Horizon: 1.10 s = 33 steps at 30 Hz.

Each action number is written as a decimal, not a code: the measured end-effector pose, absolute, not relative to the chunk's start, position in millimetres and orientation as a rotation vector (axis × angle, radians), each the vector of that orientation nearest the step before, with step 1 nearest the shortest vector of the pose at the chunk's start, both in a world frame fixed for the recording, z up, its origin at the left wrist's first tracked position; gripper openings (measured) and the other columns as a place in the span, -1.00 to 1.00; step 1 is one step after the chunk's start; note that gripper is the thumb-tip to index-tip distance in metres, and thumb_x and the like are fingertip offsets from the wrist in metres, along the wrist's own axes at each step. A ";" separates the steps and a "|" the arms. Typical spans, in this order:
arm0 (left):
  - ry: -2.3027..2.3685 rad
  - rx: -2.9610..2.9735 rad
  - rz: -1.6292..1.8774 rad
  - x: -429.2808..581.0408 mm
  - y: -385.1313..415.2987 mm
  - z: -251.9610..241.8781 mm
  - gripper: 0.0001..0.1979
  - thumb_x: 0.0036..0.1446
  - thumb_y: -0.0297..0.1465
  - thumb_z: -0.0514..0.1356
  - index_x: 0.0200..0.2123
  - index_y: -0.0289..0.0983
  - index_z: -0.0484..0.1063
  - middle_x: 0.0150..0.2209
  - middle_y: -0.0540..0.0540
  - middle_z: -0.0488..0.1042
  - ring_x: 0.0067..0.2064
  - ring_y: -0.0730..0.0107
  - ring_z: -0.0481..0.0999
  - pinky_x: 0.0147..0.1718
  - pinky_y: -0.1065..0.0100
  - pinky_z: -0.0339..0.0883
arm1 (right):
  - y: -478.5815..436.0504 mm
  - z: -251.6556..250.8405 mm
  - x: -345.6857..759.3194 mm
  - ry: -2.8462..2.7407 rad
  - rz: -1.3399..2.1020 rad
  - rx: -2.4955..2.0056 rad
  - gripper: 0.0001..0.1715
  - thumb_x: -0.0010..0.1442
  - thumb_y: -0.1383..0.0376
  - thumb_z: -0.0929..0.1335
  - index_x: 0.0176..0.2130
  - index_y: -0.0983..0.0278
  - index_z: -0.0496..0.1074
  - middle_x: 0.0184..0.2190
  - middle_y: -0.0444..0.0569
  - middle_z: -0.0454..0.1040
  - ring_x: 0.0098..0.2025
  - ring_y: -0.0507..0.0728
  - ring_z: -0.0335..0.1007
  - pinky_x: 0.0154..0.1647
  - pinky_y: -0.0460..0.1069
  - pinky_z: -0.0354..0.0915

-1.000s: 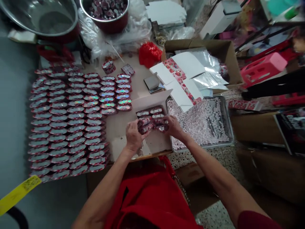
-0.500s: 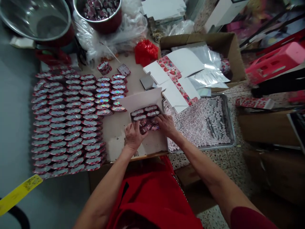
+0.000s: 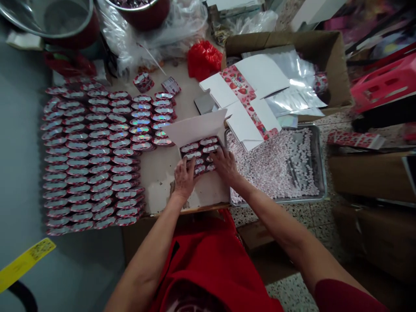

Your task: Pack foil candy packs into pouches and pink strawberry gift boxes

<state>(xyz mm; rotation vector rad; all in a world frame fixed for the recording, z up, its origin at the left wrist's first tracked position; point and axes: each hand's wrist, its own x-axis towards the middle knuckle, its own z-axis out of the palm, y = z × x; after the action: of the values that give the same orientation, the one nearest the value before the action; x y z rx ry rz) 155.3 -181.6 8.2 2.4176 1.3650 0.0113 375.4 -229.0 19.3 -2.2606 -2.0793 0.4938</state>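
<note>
Flanking an open white box [image 3: 196, 125] on the worktop [image 3: 156, 177], the left hand [image 3: 185, 178] and right hand [image 3: 226, 165] touch the small packets [image 3: 208, 141] inside it (shiny along their tops); whether either one grips a packet, I cannot tell. The box lies between many rows of similar packets [image 3: 99, 160] and a metal tray [image 3: 319, 167] of pale bits [image 3: 260, 173].

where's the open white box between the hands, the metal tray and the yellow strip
Open white box [image 3: 199, 126]: head view, on its raised flap.
Metal tray [image 3: 322, 160]: head view, on its rim, picture's right side.
Yellow strip [image 3: 27, 264]: head view, around its middle.
</note>
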 end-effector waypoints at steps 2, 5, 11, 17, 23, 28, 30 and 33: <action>1.396 2.383 0.189 145.6 -186.5 3.9 -0.17 0.24 0.06 0.30 0.43 -0.25 0.29 0.40 -0.47 0.26 0.42 -0.24 0.23 0.37 -0.08 0.08 | -234.8 26.1 382.4 -1.936 0.505 -2.314 -0.37 0.40 0.27 0.35 0.38 0.35 0.30 0.26 0.35 0.41 0.24 0.42 0.28 0.19 0.21 0.18; 1.704 2.147 0.417 146.2 -187.2 -5.0 -0.10 0.32 0.14 0.16 0.47 -0.39 0.19 0.22 -0.53 0.43 0.24 -0.18 0.45 0.21 -0.02 0.30 | -234.9 27.3 396.2 -1.627 0.644 -2.438 -0.31 0.45 0.16 0.30 0.43 0.37 0.22 0.15 0.32 0.53 0.08 0.37 0.47 0.05 0.15 0.32; 1.907 1.983 -0.022 157.9 -165.0 -7.6 -0.48 0.50 -0.23 -0.08 0.27 -0.33 0.47 -0.26 -0.36 0.63 -0.23 0.00 0.63 -0.19 0.17 0.36 | -229.6 3.6 388.2 -1.514 0.866 -2.535 -0.34 0.46 0.21 0.23 0.46 0.26 0.18 0.00 0.20 0.66 -0.06 0.34 0.62 -0.09 0.09 0.40; 1.747 2.233 -0.255 101.9 -168.2 17.9 -0.49 0.48 -0.28 -0.13 0.13 -0.35 0.54 -0.27 -0.37 0.63 -0.31 0.05 0.60 -0.28 0.21 0.31 | -293.0 10.5 327.1 -1.429 0.811 -2.546 -0.28 0.41 0.43 0.13 0.49 0.38 0.13 0.04 0.30 0.64 -0.04 0.32 0.64 -0.11 0.10 0.46; 1.599 2.181 0.025 65.7 -192.5 -4.0 -0.48 0.49 -0.16 -0.09 0.19 -0.29 0.51 -0.25 -0.27 0.63 -0.28 0.13 0.58 -0.22 0.24 0.35 | -349.5 -16.9 278.0 -1.152 0.764 -2.404 -0.32 0.49 0.25 0.15 0.51 0.26 0.11 0.07 0.19 0.61 0.05 0.31 0.59 0.02 0.17 0.51; 1.391 2.085 0.470 69.6 -204.5 -23.0 -0.33 0.47 -0.02 -0.06 0.49 -0.23 0.18 0.23 -0.30 0.48 0.26 0.11 0.46 0.27 0.11 0.32 | -348.2 -38.8 279.9 -1.064 0.620 -2.135 -0.22 0.53 0.15 0.09 0.59 0.16 -0.20 0.48 0.20 0.18 0.47 0.28 0.19 0.39 0.29 0.28; 1.326 2.130 0.458 76.9 -211.4 -24.8 -0.32 0.48 -0.05 -0.07 0.53 -0.21 0.10 0.40 -0.29 0.32 0.42 0.09 0.29 0.40 0.07 0.17 | -339.4 -37.5 275.3 -1.185 0.653 -2.074 -0.22 0.54 0.15 0.05 0.60 0.13 -0.30 0.59 0.11 -0.06 0.58 0.23 -0.07 0.49 0.29 0.15; 1.441 2.236 0.350 91.4 -223.7 -22.8 -0.25 0.44 -0.01 0.03 0.53 -0.25 0.10 0.48 -0.35 0.19 0.49 -0.12 0.16 0.46 -0.12 0.00 | -326.2 -29.0 261.4 -1.315 0.609 -2.222 -0.17 0.55 0.08 0.11 0.60 0.25 -0.28 0.61 0.17 -0.20 0.63 0.25 -0.26 0.56 0.34 -0.09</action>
<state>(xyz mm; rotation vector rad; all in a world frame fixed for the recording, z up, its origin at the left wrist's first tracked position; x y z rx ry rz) 91.4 -223.7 -22.8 2.2356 1.4412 0.3502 261.4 -326.2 -29.0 -2.2220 -1.3151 0.6093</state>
